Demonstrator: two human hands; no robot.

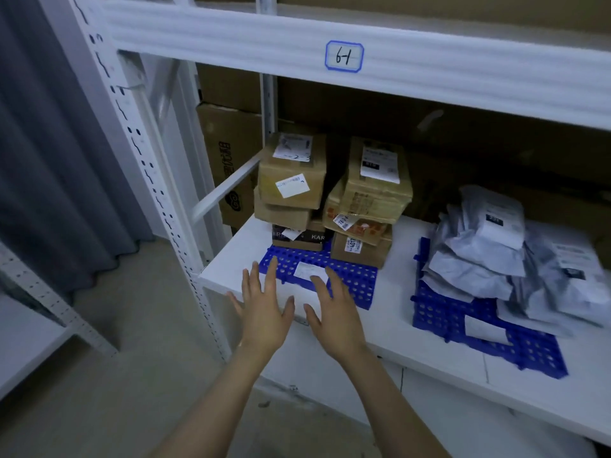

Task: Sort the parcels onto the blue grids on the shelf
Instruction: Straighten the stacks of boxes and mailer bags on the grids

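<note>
1. White steel shelf frame filled the view. Its upper beam carried a blue-edged tag hand-marked "6-1".
2. Grey curtain hung at left, down to a pale floor.
3. Large brown cartons stood behind the frame, dim and partly hidden.
4. White shelf board carried two blue grids, apart from each other, with bare board between.
5. Right blue grid held a loose heap of grey mailer bags, which spilled off its right side. A white slip lay on its front part.
6. Left blue grid had cardboard parcels at its rear, in two stacks side by side and touching. The boxes sat skewed on one another, with labels on their tops and fronts. The front half of this grid held only a white slip.
7. Left hand was flat, palm down, at the board's front edge. Its fingers were straight and spread, gripping nothing, with the tips over the grid's front-left corner. Contact could not be judged.
8. Right hand was just beside it, the thumbs near but apart. Its fingers were likewise splayed and empty, reaching over the slip on the left grid. Whether they touched it could not be told.
</note>
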